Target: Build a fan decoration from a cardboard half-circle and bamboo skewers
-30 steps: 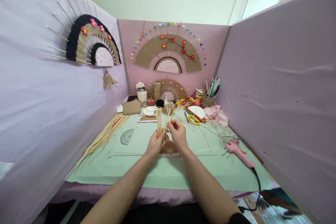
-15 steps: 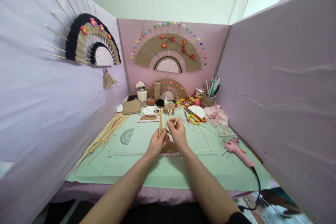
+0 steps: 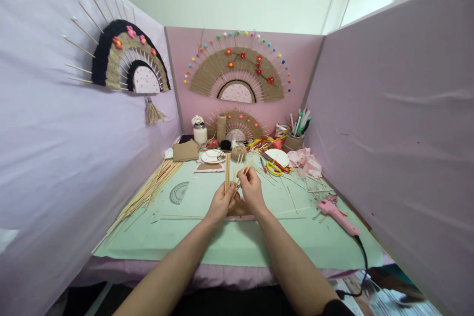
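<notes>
Several thin bamboo sticks (image 3: 227, 170) stand upright in my left hand (image 3: 221, 202), whose fingers are closed around their lower ends. Some of the sticks lean to the right in a loose fan. My right hand (image 3: 252, 191) pinches sticks at the right side of this bunch, close beside the left hand. Its fingertips are partly hidden, so how many it grips is unclear. Below both hands a brown cardboard piece with a pink patterned edge (image 3: 240, 217) lies on the table, partly covered by them.
A pile of long sticks (image 3: 148, 190) lies at the left, near a protractor (image 3: 179, 192). At the right rests a pink glue gun (image 3: 338, 215) with a black cord. Yellow-handled scissors (image 3: 274, 168), a twine ball (image 3: 239, 152) and a white jar (image 3: 200, 133) are farther back. Finished fans (image 3: 237, 71) hang on the partitions.
The sticks at the right of the bunch have shifted and spread apart slightly between my hands. Both hands stay in nearly the same place.
</notes>
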`<action>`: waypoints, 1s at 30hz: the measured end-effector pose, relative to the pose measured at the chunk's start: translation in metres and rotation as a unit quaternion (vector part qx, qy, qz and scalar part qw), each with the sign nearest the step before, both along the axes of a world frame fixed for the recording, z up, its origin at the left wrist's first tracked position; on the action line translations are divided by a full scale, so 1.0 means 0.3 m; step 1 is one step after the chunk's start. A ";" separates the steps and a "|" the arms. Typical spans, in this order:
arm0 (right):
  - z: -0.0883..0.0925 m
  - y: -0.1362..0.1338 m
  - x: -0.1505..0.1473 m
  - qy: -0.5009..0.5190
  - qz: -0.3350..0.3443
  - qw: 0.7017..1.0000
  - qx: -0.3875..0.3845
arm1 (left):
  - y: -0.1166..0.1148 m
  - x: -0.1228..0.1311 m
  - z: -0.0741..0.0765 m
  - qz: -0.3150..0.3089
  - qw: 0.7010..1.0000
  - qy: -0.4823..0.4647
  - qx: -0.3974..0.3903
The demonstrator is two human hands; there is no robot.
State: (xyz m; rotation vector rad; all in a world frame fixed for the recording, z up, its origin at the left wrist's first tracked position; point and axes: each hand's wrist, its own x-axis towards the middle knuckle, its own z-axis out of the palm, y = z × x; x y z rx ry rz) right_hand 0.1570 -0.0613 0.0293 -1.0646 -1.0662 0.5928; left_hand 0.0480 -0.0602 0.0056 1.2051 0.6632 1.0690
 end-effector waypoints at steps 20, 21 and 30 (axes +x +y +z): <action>-0.010 -0.006 -0.013 0.016 0.046 0.998 -0.036 | -0.006 0.007 -0.004 -0.075 0.993 -0.031 -0.079; -0.012 -0.005 -0.014 0.013 0.033 0.999 -0.032 | -0.006 0.007 -0.006 -0.066 0.994 -0.034 -0.085; 0.065 -0.001 0.099 0.249 -0.068 0.960 0.113 | 0.011 -0.005 -0.012 -0.034 0.991 -0.052 -0.117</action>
